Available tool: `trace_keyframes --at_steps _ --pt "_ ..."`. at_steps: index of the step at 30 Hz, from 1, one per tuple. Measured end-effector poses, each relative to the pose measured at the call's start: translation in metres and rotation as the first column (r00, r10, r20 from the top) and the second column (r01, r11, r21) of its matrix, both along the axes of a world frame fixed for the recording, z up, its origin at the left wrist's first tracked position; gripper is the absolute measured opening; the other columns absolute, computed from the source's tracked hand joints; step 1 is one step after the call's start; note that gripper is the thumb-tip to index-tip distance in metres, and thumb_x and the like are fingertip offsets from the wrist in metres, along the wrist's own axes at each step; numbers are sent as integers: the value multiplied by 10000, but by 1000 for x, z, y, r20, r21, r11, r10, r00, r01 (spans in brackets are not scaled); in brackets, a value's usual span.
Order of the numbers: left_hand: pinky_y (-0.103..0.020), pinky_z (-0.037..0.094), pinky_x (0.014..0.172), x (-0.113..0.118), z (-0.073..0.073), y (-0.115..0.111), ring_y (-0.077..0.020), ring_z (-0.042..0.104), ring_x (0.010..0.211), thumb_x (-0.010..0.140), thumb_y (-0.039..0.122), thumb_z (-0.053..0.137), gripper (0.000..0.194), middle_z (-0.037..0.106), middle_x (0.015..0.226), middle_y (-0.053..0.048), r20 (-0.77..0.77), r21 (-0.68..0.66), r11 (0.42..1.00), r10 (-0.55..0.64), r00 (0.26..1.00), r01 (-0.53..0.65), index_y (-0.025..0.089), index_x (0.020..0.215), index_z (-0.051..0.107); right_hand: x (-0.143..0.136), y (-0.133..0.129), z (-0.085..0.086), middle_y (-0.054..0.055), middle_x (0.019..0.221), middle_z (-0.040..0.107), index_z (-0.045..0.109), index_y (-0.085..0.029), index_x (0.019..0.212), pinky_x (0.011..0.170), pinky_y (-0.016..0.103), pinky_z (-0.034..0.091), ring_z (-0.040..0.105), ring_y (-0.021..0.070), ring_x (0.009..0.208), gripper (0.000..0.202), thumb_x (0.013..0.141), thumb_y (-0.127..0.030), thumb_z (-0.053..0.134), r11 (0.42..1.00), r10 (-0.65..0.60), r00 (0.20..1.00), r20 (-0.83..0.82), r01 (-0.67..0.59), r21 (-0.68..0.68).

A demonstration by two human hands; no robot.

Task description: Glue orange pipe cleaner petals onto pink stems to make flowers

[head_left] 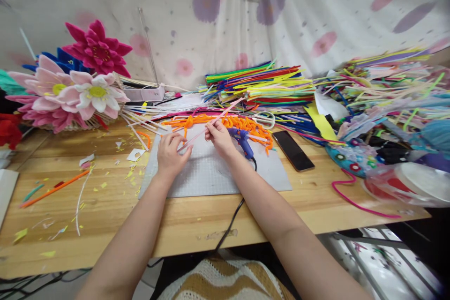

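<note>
A pale pink pipe cleaner (pixel 228 108) runs slantwise above the grey cutting mat (pixel 200 183). My right hand (pixel 218 135) pinches it near its middle, and its upper end sticks out toward the back. At the lower left end, my left hand (pixel 172 152) has its thumb and fingers around the strip; the exact grip is partly hidden. Just right of my right hand lies a blue-purple glue gun (pixel 242 140) with a black cord. Behind both hands, bent orange pipe-cleaner pieces (pixel 251 129) are heaped along the mat's far edge.
Fuzzy flowers (pixel 94 91) stand at the back left. Bundles of coloured pipe cleaners (pixel 263 84) line the back. White-handled scissors (pixel 265 118) and a black phone (pixel 293 150) lie right of the mat. A plastic tub (pixel 411 183) sits far right. Yellow scraps litter the left.
</note>
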State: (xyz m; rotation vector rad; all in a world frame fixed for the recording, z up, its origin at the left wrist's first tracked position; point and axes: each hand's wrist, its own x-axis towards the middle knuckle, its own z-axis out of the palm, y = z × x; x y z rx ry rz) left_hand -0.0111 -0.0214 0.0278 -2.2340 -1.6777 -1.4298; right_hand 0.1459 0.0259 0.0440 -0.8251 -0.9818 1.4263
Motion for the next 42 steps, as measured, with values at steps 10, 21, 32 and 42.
trace_keyframes --at_steps 10,21,32,42 --pt "-348 360 836 -1 -5 4 -207 518 867 681 237 605 52 553 827 -44 90 -19 1000 -1 996 3 209 684 561 -4 1 -5 -77 528 480 437 -187 693 412 167 329 425 33 415 245 703 -371 598 999 38 999 6 -38 28" --pt "-350 368 831 4 -2 3 -211 515 871 679 269 617 104 563 814 -46 70 -18 1000 -20 997 22 211 733 551 -10 -4 -8 -80 539 484 433 -186 711 415 174 329 429 32 407 254 710 -389 586 996 88 996 36 -89 28" --pt "-322 403 803 5 1 3 -174 549 823 686 262 603 99 581 776 -22 80 -27 1000 -2 997 4 196 669 530 -12 -4 -13 -79 556 486 438 -178 710 435 175 338 436 25 433 286 695 -422 587 988 127 990 61 -131 78" --pt "-336 401 832 10 2 0 -175 536 869 637 313 650 350 559 893 -40 233 -48 998 39 972 -29 184 912 476 -14 -4 -14 -75 558 491 441 -177 710 433 175 339 431 27 435 297 689 -431 595 985 146 988 50 -150 85"
